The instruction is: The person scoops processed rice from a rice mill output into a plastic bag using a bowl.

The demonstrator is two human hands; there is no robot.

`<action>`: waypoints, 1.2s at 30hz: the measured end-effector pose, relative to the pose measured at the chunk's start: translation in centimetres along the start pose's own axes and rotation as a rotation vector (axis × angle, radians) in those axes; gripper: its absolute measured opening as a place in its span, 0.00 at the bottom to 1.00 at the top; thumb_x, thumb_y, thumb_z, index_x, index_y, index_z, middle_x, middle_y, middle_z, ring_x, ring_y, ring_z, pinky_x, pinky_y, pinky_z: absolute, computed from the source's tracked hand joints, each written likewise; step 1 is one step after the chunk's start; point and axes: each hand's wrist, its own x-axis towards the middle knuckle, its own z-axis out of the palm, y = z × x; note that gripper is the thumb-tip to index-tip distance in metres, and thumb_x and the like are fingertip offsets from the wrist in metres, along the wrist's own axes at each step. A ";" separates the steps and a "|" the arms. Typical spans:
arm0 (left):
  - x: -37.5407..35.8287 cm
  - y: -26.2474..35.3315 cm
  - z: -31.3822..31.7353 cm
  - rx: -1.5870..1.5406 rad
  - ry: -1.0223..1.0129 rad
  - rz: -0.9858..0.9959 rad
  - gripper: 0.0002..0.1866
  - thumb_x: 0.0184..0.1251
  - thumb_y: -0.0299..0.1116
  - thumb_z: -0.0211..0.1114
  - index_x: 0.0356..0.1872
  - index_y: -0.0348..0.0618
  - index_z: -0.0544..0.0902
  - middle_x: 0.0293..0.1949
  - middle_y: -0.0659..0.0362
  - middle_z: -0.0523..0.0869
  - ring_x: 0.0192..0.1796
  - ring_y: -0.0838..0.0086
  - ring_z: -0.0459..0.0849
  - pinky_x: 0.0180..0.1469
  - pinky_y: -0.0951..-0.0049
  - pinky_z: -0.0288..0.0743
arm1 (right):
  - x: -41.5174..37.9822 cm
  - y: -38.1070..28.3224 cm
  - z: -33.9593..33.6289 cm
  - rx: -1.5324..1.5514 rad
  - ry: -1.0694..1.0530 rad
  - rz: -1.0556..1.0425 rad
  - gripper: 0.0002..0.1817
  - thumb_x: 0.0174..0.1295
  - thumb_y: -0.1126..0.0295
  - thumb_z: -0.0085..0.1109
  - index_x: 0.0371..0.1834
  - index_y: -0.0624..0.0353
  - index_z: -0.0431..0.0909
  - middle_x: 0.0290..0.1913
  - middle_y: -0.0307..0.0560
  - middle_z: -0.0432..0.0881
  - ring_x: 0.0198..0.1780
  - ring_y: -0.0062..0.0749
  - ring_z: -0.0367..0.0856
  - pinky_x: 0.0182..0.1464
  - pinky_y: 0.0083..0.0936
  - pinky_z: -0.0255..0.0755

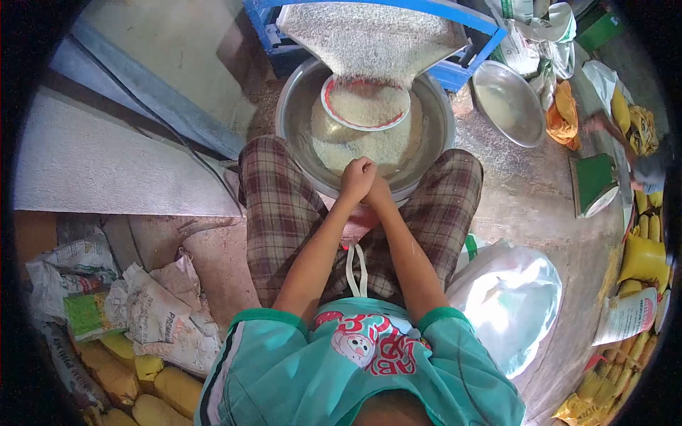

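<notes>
My left hand (357,177) is curled closed over the near rim of a large metal basin (290,135), between my knees. Pressed against it is my right hand (379,190), crossed partly underneath, its fingers hidden. No object shows in either hand. Beyond them a white plate with a red rim (366,128) sits in the basin, heaped with pale grain (380,106). More grain (355,153) covers the basin's floor. Above the plate, a sloping chute (369,35) covered with grain, set in a blue frame (455,74), ends over the basin.
A second metal basin (508,103) with some grain stands at the right. Near my right leg lies a shiny silvery bag (508,305). Printed sacks (167,312) and yellow bags (177,390) are at lower left. A green dustpan-like object (593,184) and another person's arm (611,131) are far right.
</notes>
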 end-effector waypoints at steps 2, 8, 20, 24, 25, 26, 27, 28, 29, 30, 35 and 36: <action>-0.1 0.3 -0.3 -0.020 -0.021 -0.032 0.09 0.48 0.34 0.53 0.27 0.39 0.75 0.26 0.50 0.76 0.31 0.61 0.75 0.35 0.68 0.67 | 0.2 0.4 0.3 -0.008 -0.026 0.017 0.17 0.43 0.60 0.49 0.33 0.61 0.71 0.31 0.56 0.75 0.34 0.49 0.74 0.35 0.37 0.66; 0.9 4.0 -0.6 0.094 0.149 0.262 0.11 0.50 0.32 0.53 0.36 0.42 0.73 0.36 0.51 0.73 0.41 0.61 0.70 0.44 0.68 0.63 | 1.3 3.2 3.3 0.183 0.006 -0.070 0.20 0.43 0.58 0.50 0.39 0.56 0.70 0.37 0.55 0.74 0.38 0.48 0.73 0.39 0.36 0.66; 12.8 2.4 7.0 0.517 -0.168 0.428 0.22 0.57 0.46 0.42 0.51 0.49 0.65 0.51 0.50 0.64 0.55 0.56 0.59 0.53 0.53 0.52 | 1.1 -0.9 -0.5 -0.034 -0.390 0.107 0.24 0.48 0.55 0.46 0.44 0.60 0.66 0.46 0.55 0.69 0.46 0.47 0.69 0.46 0.41 0.61; 16.3 1.3 5.6 0.656 -0.435 0.151 0.23 0.57 0.49 0.38 0.50 0.50 0.65 0.50 0.51 0.66 0.54 0.58 0.62 0.53 0.53 0.51 | 0.9 -0.8 -0.3 -0.009 -0.244 0.087 0.21 0.49 0.56 0.46 0.40 0.60 0.68 0.40 0.55 0.71 0.43 0.46 0.70 0.44 0.42 0.62; 16.7 1.0 4.6 0.729 -0.454 0.203 0.23 0.57 0.51 0.37 0.48 0.50 0.67 0.49 0.51 0.67 0.53 0.59 0.63 0.53 0.54 0.52 | 0.8 -0.9 -0.4 -0.016 -0.216 0.091 0.20 0.49 0.55 0.46 0.39 0.59 0.69 0.38 0.54 0.71 0.42 0.46 0.71 0.44 0.42 0.63; 17.1 0.7 3.6 0.803 -0.474 0.256 0.24 0.56 0.52 0.36 0.46 0.50 0.69 0.48 0.52 0.69 0.53 0.60 0.64 0.53 0.55 0.53 | 0.8 -1.0 -0.4 -0.012 -0.222 0.095 0.20 0.49 0.55 0.46 0.39 0.59 0.69 0.38 0.54 0.71 0.42 0.46 0.71 0.44 0.42 0.63; 17.6 0.1 2.9 0.804 -0.482 0.252 0.24 0.56 0.52 0.36 0.46 0.50 0.69 0.48 0.52 0.69 0.53 0.60 0.64 0.53 0.55 0.53 | 0.9 -1.0 -0.4 -0.003 -0.223 0.098 0.20 0.49 0.56 0.46 0.39 0.59 0.69 0.38 0.54 0.71 0.42 0.46 0.71 0.43 0.42 0.63; 18.0 -0.4 2.2 0.800 -0.500 0.182 0.23 0.56 0.52 0.37 0.46 0.51 0.69 0.46 0.51 0.71 0.50 0.59 0.67 0.52 0.57 0.56 | 0.9 -1.1 -0.5 0.006 -0.224 0.101 0.19 0.49 0.56 0.46 0.39 0.59 0.69 0.38 0.54 0.72 0.41 0.46 0.71 0.43 0.43 0.63; 18.4 -0.9 1.7 0.796 -0.517 0.114 0.23 0.56 0.52 0.37 0.46 0.52 0.69 0.43 0.51 0.73 0.47 0.59 0.70 0.50 0.59 0.59 | 1.0 -1.2 -0.6 0.008 -0.227 0.107 0.19 0.49 0.56 0.46 0.39 0.59 0.69 0.38 0.54 0.72 0.41 0.46 0.71 0.43 0.43 0.63; 18.6 -1.2 1.3 0.795 -0.524 0.112 0.23 0.56 0.52 0.37 0.46 0.52 0.69 0.43 0.51 0.73 0.47 0.59 0.70 0.50 0.59 0.59 | 1.0 -1.3 -0.8 0.009 -0.233 0.118 0.19 0.49 0.56 0.46 0.39 0.59 0.69 0.38 0.54 0.72 0.41 0.46 0.71 0.43 0.42 0.63; 18.6 -4.8 1.6 0.819 -0.398 0.323 0.21 0.55 0.48 0.42 0.46 0.52 0.71 0.43 0.50 0.73 0.44 0.56 0.72 0.48 0.63 0.63 | 1.1 -0.8 -0.2 0.027 -0.233 0.103 0.19 0.49 0.56 0.46 0.38 0.60 0.69 0.38 0.54 0.72 0.41 0.45 0.71 0.42 0.42 0.63; 18.7 -5.2 1.3 0.850 -0.346 0.435 0.21 0.54 0.47 0.43 0.46 0.50 0.71 0.43 0.49 0.73 0.43 0.56 0.72 0.47 0.64 0.63 | 1.2 -0.8 -0.1 0.004 -0.232 0.106 0.20 0.49 0.56 0.46 0.38 0.60 0.69 0.38 0.54 0.72 0.41 0.46 0.71 0.42 0.41 0.64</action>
